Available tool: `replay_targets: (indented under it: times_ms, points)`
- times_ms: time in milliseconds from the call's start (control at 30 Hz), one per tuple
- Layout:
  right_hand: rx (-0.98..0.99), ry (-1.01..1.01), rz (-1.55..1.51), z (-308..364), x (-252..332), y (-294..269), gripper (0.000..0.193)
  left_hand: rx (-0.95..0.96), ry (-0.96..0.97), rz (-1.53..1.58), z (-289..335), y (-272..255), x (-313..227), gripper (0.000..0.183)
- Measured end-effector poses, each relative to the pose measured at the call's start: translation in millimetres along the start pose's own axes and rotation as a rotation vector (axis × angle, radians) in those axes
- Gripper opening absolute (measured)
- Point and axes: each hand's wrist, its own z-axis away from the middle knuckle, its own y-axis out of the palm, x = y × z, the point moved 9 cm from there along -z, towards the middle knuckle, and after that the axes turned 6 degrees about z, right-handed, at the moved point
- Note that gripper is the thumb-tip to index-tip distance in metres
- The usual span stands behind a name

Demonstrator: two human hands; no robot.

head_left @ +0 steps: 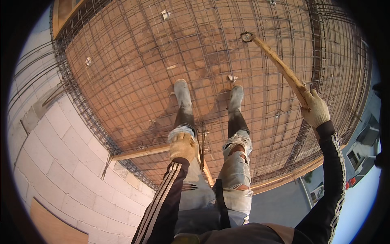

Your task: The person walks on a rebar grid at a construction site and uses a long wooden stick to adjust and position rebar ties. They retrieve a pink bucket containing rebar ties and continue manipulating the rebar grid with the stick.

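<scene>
My right hand (315, 109), in a pale knit work glove, is closed round the lower part of a long wooden handle (280, 65). The handle slants up and to the left, ending in a small round metal piece (247, 37) over the rebar grid (203, 49); the tool's exact kind is unclear. My left hand (183, 146), in a similar glove, is closed in front of my left knee. Its fingers are curled under, hiding anything in them. Just right of it hang thin dark wires (202, 142); whether the hand grips them cannot be seen.
My boots (183, 95) stand among the rebar, which lies over brown formwork boards (138, 81). Small pale chunks (232, 77) are scattered there. A wooden batten (142, 153) crosses left of my knee. A pale block wall (81, 150) borders the left; denser bars (319, 44) run along the right.
</scene>
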Motion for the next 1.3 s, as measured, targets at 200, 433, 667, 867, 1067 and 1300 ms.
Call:
replay_targets:
  times_ms: [200,433,667,867,1067,1300]
  points:
    - [-0.114,-0.014,-0.322,62.0,0.1,-18.7,0.045,-0.082,0.064,0.057,1.7,-12.5,-8.5,0.024]
    - [-0.138,-0.007,-0.475,123.9,-1.3,-24.3,0.071,-0.118,0.043,0.08,4.8,-16.0,-16.2,0.024]
    - [-0.125,0.043,-0.932,199.2,-9.2,-35.6,0.079,-0.261,0.005,0.241,24.8,-70.1,-30.9,0.028]
    - [-0.092,0.031,-1.097,281.8,-18.5,-66.5,0.08,-0.352,-0.145,0.319,66.2,-144.2,-55.4,0.03]
    - [-0.126,-0.046,-1.177,367.2,-24.9,-106.3,0.088,-0.385,-0.134,1.164,36.2,-173.3,-86.8,0.033]
    - [-0.134,-0.069,-1.381,449.1,-17.3,-144.0,0.105,0.176,0.382,2.092,-18.9,-238.9,-221.2,0.049]
